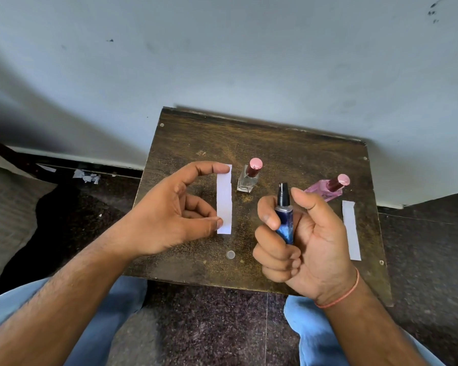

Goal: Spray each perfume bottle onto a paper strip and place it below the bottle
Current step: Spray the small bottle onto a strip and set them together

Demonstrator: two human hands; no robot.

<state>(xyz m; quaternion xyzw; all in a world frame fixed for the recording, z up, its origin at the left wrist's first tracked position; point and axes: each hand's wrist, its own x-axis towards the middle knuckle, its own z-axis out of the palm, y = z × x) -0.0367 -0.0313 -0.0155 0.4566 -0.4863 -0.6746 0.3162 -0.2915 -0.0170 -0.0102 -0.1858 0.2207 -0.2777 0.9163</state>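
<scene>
My left hand (177,212) pinches a white paper strip (224,199) upright by its top and bottom ends, between forefinger and thumb. My right hand (299,239) grips a slim blue spray bottle (285,220) whose black nozzle is uncapped and points toward the strip. A clear bottle with a pink cap (247,177) stands on the small wooden table (185,138) behind the strip. At the right a pink bottle with a pink cap (328,187) stands, partly hidden by my thumb. Another white paper strip (351,229) lies on the table below the pink bottle.
A small round clear cap (230,254) lies on the table near its front edge. The table stands against a pale wall. Torn paper scraps (86,177) lie on the dark floor at the left. My knees in blue jeans are under the table's front edge.
</scene>
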